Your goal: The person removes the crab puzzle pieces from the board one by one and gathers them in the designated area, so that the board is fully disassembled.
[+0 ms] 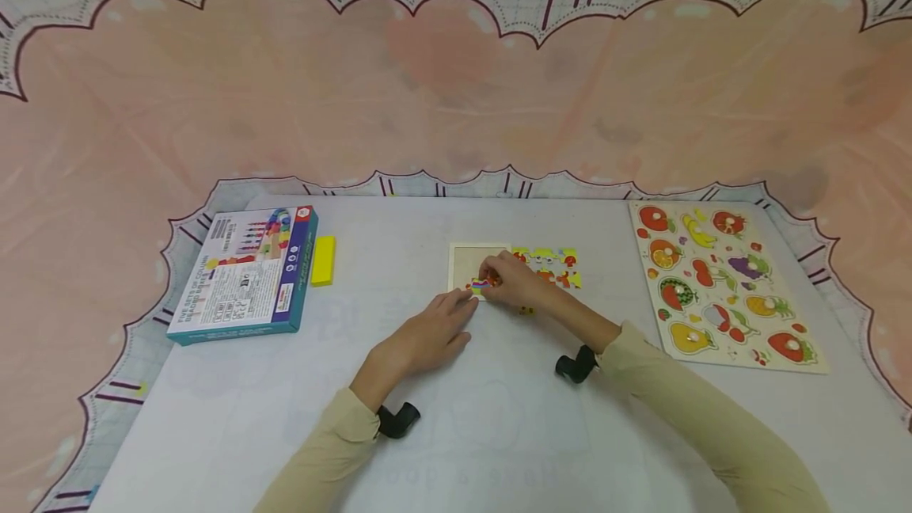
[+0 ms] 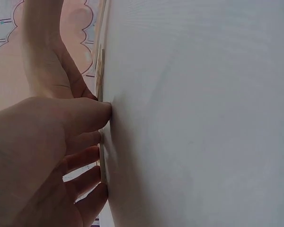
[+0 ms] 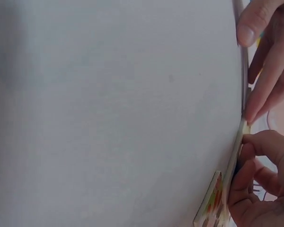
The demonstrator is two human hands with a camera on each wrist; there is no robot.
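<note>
A pale wooden puzzle tray (image 1: 457, 260) lies mid-table, with a rainbow-coloured puzzle piece (image 1: 477, 286) at its lower part. Over the tray my right hand (image 1: 514, 279) pinches a puzzle piece with thumb and curled fingers; the piece is mostly hidden by them. My left hand (image 1: 433, 331) lies palm down, its fairly straight fingertips touching the tray's near-left edge. The left wrist view shows the left thumb (image 2: 92, 113) low by the tabletop. Several joined yellow and red pieces (image 1: 563, 264) lie right of the tray, and another piece (image 1: 526, 311) sits below the right wrist.
On the left lies a teal and white box (image 1: 242, 275), with a yellow block (image 1: 323, 261) beside it. A fruit-picture board (image 1: 720, 283) lies on the right. In the right wrist view, a tilted patterned piece (image 3: 210, 198) stands near the right hand. A patterned curtain (image 1: 456, 101) hangs behind the table.
</note>
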